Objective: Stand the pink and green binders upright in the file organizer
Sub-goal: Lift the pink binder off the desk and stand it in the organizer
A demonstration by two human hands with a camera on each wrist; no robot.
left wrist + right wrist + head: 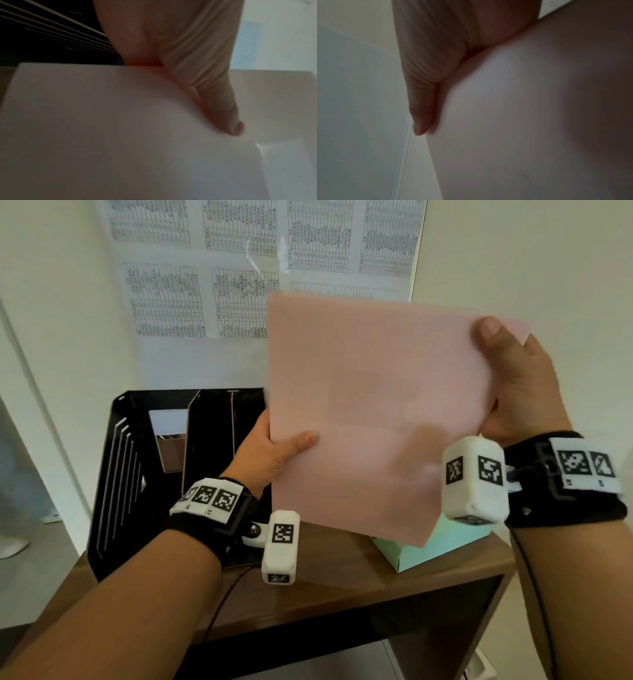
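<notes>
You have the pink binder (pixel 373 412) lifted clear of the surface (pixel 342 573), tilted a little, its broad face toward you. Your left hand (pixel 270 450) pinches its left edge low down, thumb flat on the front cover and the fingers hidden behind. Your right hand (pixel 524 392) pinches the upper right corner the same way, thumb on the front. Both wrist views confirm a thumb pressed onto the cover; neither shows the fingers at the back.

Just left of your left grip, and a little behind it, stands the black file organizer (pixel 144 467), its slots open at the top. No binder can be seen standing in the slots that show. Below your right grip, the green binder (pixel 442 546) lies flat on the surface, mostly covered by the pink one.

So, as I judge it, nothing is filed yet: the pink binder is in hand and on its way, and the green one has not been touched. Both still need to go in upright.

The organizer's right side is hidden behind the pink binder and your left hand, so you cannot tell how many slots it has. The binder's spine is not visible, and its lower part is blurred.
</notes>
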